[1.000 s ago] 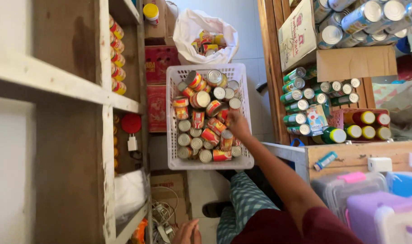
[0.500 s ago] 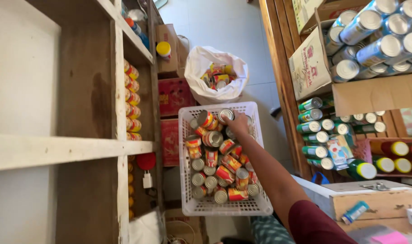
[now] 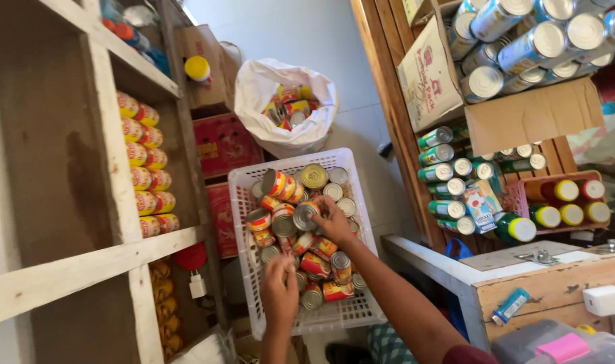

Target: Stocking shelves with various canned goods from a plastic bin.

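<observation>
Right hand (image 3: 336, 222) pinches a silver-topped red-and-yellow tin can (image 3: 305, 216) approx. mid white slotted plastic crate (image 3: 301, 322). Left hand (image 3: 280, 291), fingers curled, rests on cans nr front; what it grips: cannot tell.

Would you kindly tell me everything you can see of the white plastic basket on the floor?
The basket is white plastic, rectangular, with latticed walls and floor, seen from above. It sits on the floor between the wooden shelf and a counter, below a white bag of cans. Its far part is heaped with cans, mostly red and yellow; the near end shows bare lattice. Both hands are inside: the right hand on a can, the left hand among others.
</observation>
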